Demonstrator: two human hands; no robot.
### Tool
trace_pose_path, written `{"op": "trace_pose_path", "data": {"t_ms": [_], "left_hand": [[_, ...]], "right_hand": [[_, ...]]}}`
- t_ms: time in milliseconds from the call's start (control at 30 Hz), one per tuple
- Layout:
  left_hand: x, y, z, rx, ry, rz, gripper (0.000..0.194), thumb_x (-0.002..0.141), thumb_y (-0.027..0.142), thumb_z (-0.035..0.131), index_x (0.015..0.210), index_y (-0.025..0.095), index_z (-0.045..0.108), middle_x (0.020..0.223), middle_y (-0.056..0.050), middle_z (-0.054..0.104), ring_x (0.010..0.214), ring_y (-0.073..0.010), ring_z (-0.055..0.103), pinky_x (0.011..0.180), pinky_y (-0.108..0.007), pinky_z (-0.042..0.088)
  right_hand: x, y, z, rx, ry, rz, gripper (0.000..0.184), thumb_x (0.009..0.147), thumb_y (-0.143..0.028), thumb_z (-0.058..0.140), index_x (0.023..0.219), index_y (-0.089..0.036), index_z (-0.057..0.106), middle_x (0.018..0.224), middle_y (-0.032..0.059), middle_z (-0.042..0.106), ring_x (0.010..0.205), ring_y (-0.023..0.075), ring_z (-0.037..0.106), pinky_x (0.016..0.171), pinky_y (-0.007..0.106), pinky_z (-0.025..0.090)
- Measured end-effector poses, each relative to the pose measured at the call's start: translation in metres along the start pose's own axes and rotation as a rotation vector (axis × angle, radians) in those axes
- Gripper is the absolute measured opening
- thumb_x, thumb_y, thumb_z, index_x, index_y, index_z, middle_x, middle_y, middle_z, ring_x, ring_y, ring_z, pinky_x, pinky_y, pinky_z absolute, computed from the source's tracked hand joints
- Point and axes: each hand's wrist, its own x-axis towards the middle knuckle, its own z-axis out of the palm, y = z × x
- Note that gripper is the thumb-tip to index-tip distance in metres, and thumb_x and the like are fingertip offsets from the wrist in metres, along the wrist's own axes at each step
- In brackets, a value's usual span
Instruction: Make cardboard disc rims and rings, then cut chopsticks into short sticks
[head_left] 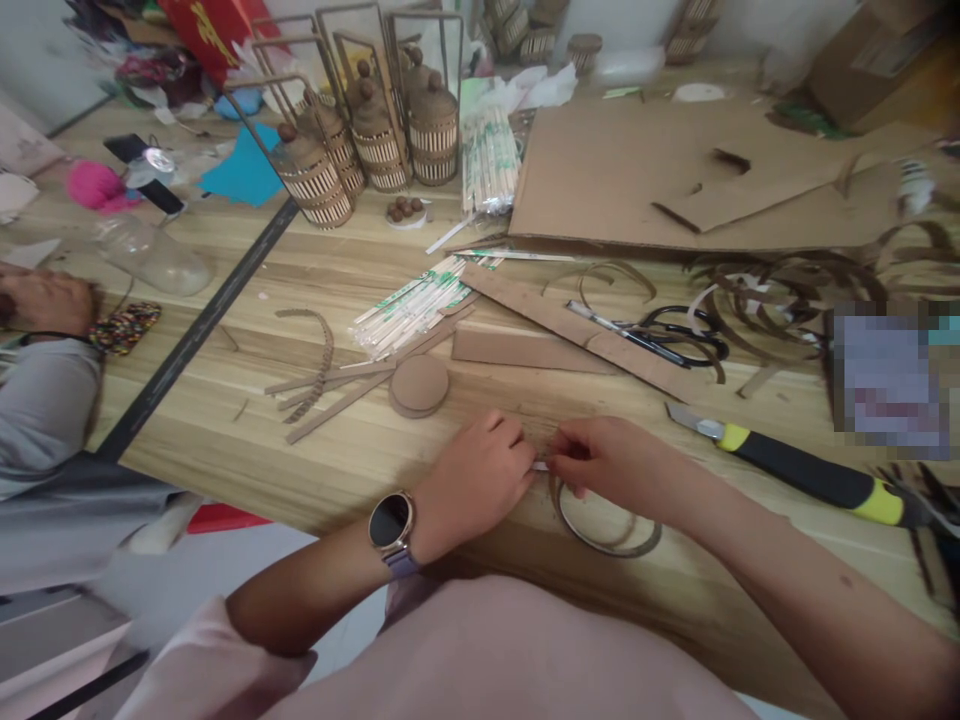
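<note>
Brown beads held in dish at 11 o'clock, strip pinched by right hand, looped toward 5, left hand grip unclear.

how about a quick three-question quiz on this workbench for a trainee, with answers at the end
1. True or false: the curled strip loops out close to the right hand.
2. Multiple choice: besides black, what colour is on the handle of the utility knife?
A) red
B) yellow
C) blue
3. Fill in the blank: the watch is worn on the ____ wrist.

Key:
1. True
2. B
3. left
</note>
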Motion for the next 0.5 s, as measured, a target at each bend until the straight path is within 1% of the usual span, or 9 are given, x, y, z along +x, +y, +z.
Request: {"op": "trace_pose_path", "data": {"t_ms": [133,333,500], "left_hand": [[0.0003,-0.0002,0.0013,-0.020,0.032,0.011,0.018,0.094,0.025,0.057,0.084,0.014,0.067,0.088,-0.007,0.063,0.092,-0.0244,0.053,0.081,-0.036,0.045],[0.0010,0.0024,0.0001,-0.046,0.041,-0.035,0.016,0.093,0.024,0.059,0.083,0.015,0.066,0.088,-0.007,0.063,0.091,-0.0247,0.054,0.079,-0.037,0.046],[-0.0012,0.0049,0.0029,-0.085,0.055,-0.063,0.013,0.092,0.026,0.061,0.090,0.015,0.065,0.092,-0.007,0.063,0.094,-0.0251,0.054,0.080,-0.037,0.046]], "right_hand": [[-0.0020,-0.0046,-0.0015,-0.009,-0.018,0.003,0.019,0.080,-0.019,0.051,0.063,-0.022,0.060,0.060,-0.0007,0.068,0.059,0.0150,0.057,0.052,0.026,0.032],[-0.0034,-0.0079,-0.0015,-0.030,-0.024,-0.001,0.019,0.080,-0.019,0.050,0.064,-0.021,0.061,0.059,-0.0006,0.067,0.058,0.0145,0.056,0.052,0.026,0.031],[-0.0037,-0.0087,-0.0024,-0.019,-0.027,-0.002,0.020,0.081,-0.018,0.049,0.066,-0.021,0.064,0.060,0.0000,0.068,0.058,0.0141,0.057,0.052,0.026,0.031]]}}
